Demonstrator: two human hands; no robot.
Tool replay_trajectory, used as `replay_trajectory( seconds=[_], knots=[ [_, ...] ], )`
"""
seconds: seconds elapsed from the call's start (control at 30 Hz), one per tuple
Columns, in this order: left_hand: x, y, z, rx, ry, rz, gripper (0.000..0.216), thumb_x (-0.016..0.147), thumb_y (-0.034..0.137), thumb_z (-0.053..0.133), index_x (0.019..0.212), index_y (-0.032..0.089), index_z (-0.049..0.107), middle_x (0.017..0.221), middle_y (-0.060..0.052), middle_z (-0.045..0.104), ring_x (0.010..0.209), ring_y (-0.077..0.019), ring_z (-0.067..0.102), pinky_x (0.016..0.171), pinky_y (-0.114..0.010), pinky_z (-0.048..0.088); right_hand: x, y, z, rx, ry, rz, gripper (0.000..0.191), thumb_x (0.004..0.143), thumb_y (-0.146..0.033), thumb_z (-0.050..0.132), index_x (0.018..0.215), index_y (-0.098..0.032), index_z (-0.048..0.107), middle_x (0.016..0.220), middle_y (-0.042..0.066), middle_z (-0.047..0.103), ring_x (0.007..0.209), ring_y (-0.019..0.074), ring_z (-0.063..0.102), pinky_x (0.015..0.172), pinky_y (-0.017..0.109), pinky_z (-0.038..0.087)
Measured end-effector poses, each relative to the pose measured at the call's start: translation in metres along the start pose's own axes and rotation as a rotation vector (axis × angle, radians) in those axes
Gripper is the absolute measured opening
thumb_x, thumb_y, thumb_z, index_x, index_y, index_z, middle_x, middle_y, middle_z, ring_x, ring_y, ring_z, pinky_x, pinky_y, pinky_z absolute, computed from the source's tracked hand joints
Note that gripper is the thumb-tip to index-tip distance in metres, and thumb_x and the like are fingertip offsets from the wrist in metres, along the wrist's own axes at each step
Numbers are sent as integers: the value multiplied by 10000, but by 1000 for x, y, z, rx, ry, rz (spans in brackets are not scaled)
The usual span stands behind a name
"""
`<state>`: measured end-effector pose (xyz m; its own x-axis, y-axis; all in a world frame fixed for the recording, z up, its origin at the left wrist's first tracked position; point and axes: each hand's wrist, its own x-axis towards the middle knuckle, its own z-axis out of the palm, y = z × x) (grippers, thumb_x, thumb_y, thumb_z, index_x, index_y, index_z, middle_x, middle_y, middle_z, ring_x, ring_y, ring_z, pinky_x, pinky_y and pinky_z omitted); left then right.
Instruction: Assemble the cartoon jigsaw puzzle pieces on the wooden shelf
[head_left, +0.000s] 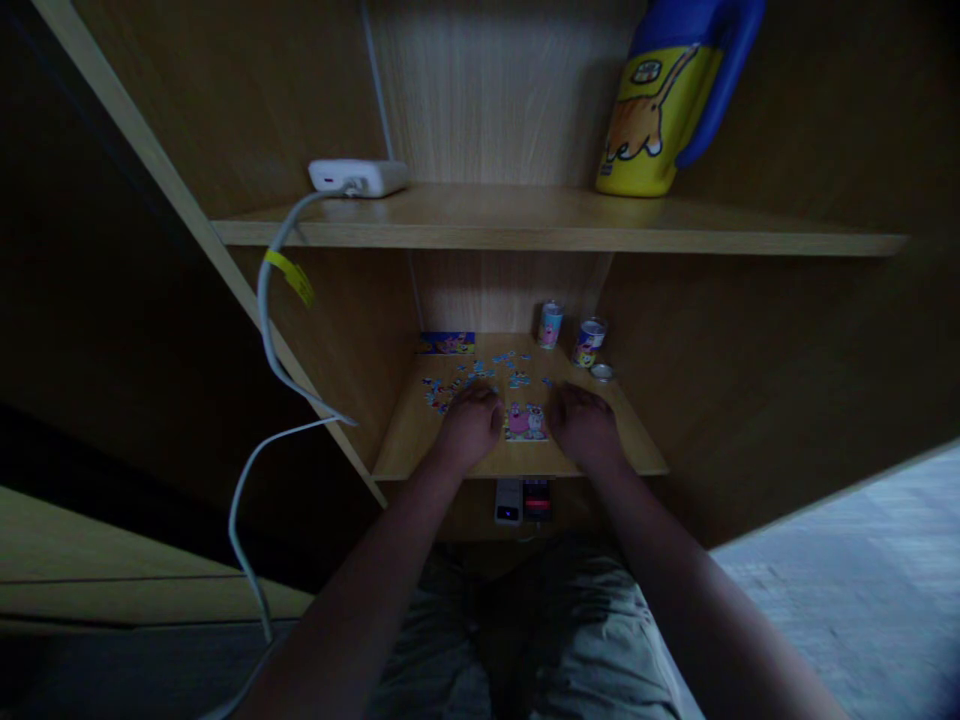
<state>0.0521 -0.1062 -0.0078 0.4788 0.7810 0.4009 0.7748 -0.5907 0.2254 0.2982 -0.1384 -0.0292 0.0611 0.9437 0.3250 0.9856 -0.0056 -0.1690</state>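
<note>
On the lower shelf lies a partly joined jigsaw puzzle (526, 422) with a pink figure and a white figure on it. My left hand (470, 430) rests at its left side, fingers curled inward and closed; anything in them is hidden. Loose puzzle pieces (480, 373) are scattered behind and to the left of this hand. Close to the puzzle's right edge is my right hand (586, 428), also curled closed, its fingertips too dark and small to show what they hold. A printed picture card (448, 343) lies at the back left.
Two small printed cans (550, 326) stand at the back right, with a round metal lid (601, 372) beside them. The upper shelf (480, 215) carries a white charger (360, 178) with a hanging cable (264, 300) and a blue-yellow mug (652, 110). Small devices (509, 502) sit below.
</note>
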Motion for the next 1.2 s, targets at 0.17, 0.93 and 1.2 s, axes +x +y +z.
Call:
replay_trajectory(
  seconds=[0.17, 0.93, 1.2],
  knots=[
    [1, 1, -1, -7, -1, -7, 193, 1036, 128, 607, 976, 208, 772, 1049, -98, 791, 1070, -284, 731, 1097, -460, 572, 1, 1, 3, 8, 7, 9, 528, 1131, -397, 471, 1569, -169, 660, 1596, 178, 681, 1451, 304, 628, 1251, 446, 408],
    [1, 2, -3, -16, 2, -5, 191, 1044, 142, 606, 986, 202, 778, 1045, -102, 776, 1069, -280, 723, 1081, -442, 576, 1, 0, 2, 2, 21, 6, 526, 1147, -426, 468, 1580, -188, 649, 1577, 171, 697, 1450, 299, 639, 1246, 446, 422],
    [1, 1, 0, 6, -7, -16, 191, 1051, 155, 604, 998, 203, 781, 1060, -103, 779, 1085, -284, 724, 1089, -443, 572, 1, 1, 3, 9, 21, 0, 533, 1145, -421, 453, 1589, -196, 644, 1583, 165, 692, 1437, 297, 641, 1246, 448, 419]
  ],
)
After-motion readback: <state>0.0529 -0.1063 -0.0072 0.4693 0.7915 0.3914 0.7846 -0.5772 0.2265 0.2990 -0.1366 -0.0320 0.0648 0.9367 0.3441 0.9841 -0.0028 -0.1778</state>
